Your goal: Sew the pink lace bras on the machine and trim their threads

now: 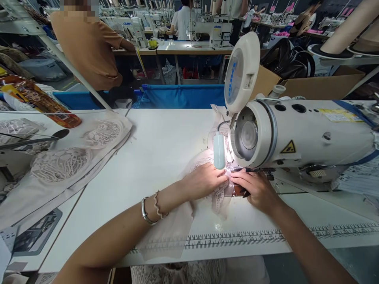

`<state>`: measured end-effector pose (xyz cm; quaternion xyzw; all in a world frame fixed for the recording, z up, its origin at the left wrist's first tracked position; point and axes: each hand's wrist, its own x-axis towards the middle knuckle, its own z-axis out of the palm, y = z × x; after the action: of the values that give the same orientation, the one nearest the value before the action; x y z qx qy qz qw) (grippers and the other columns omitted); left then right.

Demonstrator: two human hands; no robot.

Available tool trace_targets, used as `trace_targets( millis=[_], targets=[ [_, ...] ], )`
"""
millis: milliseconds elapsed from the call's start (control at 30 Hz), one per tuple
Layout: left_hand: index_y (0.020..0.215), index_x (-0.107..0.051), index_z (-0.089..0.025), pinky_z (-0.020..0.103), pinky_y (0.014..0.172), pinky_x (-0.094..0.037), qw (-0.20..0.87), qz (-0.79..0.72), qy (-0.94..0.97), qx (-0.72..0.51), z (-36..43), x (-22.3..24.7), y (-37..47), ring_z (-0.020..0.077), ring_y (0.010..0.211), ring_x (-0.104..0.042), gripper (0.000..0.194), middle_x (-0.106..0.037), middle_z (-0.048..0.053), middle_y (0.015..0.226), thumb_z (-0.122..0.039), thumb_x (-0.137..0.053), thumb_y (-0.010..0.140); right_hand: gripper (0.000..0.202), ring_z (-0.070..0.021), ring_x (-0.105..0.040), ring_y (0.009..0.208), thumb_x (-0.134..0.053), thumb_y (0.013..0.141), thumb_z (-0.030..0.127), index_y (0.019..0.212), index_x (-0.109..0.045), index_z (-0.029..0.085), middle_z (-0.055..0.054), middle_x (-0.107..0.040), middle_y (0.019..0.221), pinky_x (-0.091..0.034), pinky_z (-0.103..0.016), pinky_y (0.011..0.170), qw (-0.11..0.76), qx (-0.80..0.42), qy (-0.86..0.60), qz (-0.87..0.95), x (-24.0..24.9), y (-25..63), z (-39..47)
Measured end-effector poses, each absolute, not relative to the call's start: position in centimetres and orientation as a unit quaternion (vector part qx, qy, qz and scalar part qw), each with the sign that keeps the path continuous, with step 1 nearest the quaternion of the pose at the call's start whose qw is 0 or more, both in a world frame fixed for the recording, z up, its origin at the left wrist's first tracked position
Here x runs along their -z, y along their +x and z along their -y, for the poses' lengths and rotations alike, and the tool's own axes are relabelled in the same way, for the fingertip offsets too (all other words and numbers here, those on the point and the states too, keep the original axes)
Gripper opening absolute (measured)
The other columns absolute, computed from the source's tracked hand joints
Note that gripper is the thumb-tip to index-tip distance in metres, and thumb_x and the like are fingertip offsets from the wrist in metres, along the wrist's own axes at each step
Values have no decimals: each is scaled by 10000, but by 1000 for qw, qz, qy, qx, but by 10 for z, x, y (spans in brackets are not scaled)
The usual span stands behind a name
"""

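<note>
Pale pink lace fabric (218, 199) lies under the head of a white sewing machine (310, 132), lit brightly around the needle area. My left hand (203, 181) rests on the lace left of the needle, its fingers closed together on the fabric edge; the lamp partly covers them. From the other side, my right hand (259, 189) reaches in with fingers stretched flat against the cloth by the presser foot. A small dark thing shows beneath its fingers, too unclear to name. Sheer pale cloth (168, 232) trails below my left forearm to the table's front edge.
A small pale-green lamp (219, 150) hangs beside the needle. A round magnifier-like cover (242, 73) stands raised on the machine head. More lace pieces (62, 163) and a brown bottle (41, 102) lie left. A printed ruler (233, 238) runs along the front. People work behind.
</note>
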<state>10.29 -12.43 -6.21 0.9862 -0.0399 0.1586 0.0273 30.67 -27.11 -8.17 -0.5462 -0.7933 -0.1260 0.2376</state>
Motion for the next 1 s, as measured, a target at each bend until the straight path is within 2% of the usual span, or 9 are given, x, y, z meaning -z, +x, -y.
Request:
trace_targets(
  millis=[167,333,433,667,867,1000],
  targets=[
    [866,-566,-132,298,525,-275,-22,-5,986,-168,130,66,106,133,555,-391,242,-616,61,819,-3,-380,952,616,-236,-689,1051,-363,741,-92,1168,-685,213,-39,-759,1152,-551,-379,840,219,136,-568,781,85,308,272],
    [796,-532,-133,306,534,-273,-17,33,984,-175,131,68,106,125,592,-427,285,-616,77,871,30,-358,952,389,-221,-698,978,-447,879,-40,1052,-680,218,-44,-775,1058,-556,-368,805,253,122,-516,810,73,302,270],
    [780,-518,-145,300,529,-272,10,45,986,-158,128,66,104,129,605,-431,275,-578,37,772,22,-380,948,376,-216,-696,955,-454,883,-44,1047,-676,211,-45,-778,1008,-553,-355,775,263,124,-511,809,69,300,270],
    [871,-564,-140,312,521,-272,-11,-12,987,-158,131,64,105,144,584,-402,236,-602,62,817,-23,-378,958,488,-224,-703,971,-413,836,-60,1126,-691,218,-44,-773,1090,-555,-367,789,239,134,-540,796,76,304,270],
    [953,-582,-114,335,585,-336,-60,-59,984,-159,136,66,107,197,667,-491,228,-618,109,874,-153,-370,1025,436,-218,-708,951,-408,805,-86,1006,-667,201,-48,-782,1019,-560,-362,818,263,152,-516,801,70,299,268],
    [793,-533,-152,337,679,-349,-54,12,985,-164,132,64,105,162,680,-496,276,-623,80,876,31,-377,930,468,-218,-710,955,-413,798,-90,1050,-666,213,-39,-779,1032,-563,-360,819,255,153,-523,799,71,299,268]
  ],
)
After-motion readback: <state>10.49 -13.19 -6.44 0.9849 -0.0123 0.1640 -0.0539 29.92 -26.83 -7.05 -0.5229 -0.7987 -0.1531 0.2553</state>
